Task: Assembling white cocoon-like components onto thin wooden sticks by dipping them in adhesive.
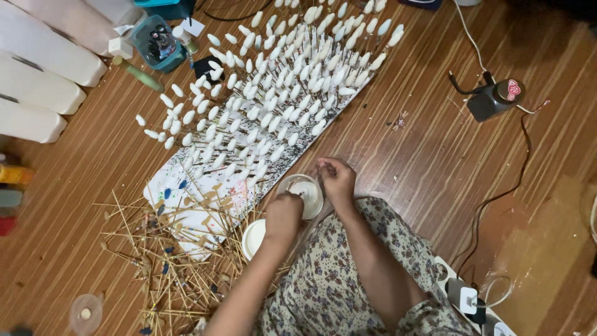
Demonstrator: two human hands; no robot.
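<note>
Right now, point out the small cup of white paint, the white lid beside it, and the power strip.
Cup of white paint (306, 190), head view, on the white liquid inside.
White lid (252, 239), head view, on its flat top.
Power strip (467, 298), head view, on the white plug.

On the wooden floor (435, 143): a teal basket (155, 40) of small bottles, white cushions (43, 68), a power strip (472, 298), a black cable (504, 193).

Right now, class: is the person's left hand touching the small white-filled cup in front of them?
Touching. The head view shows the left hand gripping the near rim of the cup, with no gap between them.
</note>
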